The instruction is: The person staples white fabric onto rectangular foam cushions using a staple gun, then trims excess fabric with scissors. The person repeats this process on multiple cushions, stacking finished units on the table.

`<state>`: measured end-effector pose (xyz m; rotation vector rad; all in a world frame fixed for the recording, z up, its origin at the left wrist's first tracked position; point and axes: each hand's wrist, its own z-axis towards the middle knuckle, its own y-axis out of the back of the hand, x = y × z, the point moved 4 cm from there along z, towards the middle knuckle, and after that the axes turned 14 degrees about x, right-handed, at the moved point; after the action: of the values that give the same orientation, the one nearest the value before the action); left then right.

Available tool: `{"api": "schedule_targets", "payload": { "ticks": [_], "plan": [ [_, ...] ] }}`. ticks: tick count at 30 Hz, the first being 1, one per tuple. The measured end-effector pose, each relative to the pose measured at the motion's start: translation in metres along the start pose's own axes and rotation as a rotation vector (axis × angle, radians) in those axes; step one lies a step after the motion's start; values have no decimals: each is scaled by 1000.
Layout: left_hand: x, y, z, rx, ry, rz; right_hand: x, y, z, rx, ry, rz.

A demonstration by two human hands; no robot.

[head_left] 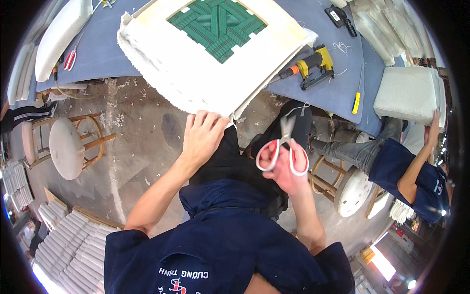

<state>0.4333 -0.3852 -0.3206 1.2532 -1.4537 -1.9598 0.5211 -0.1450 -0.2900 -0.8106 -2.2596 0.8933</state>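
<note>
1 left hand [202,140] touching white panel [208,71], right hand [285,172] holding scissors [286,131]

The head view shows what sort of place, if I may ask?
Probably an upholstery workshop: a padded seat with green webbing rests partly on a blue table, a yellow-and-black staple gun lies beside it, and rows of pale padded pieces fill the lower left.

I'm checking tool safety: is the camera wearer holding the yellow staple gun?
No: the staple gun lies on the blue table, while the right grip holds scissors and the left grip touches the white seat.
</note>
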Motion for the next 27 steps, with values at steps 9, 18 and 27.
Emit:
{"api": "schedule_targets", "payload": {
  "ticks": [9, 18, 27],
  "plan": [
    [-7, 10, 5, 32, -230, 91, -19, -24, 2, 245, -264, -443],
    [-12, -20, -20, -87, -2, 5, -11, -27, 22, 269, -475, -290],
    [-7, -19, -19, -60, 0, -46, -21, -26, 32, 194, -514, -219]
  ]
}}
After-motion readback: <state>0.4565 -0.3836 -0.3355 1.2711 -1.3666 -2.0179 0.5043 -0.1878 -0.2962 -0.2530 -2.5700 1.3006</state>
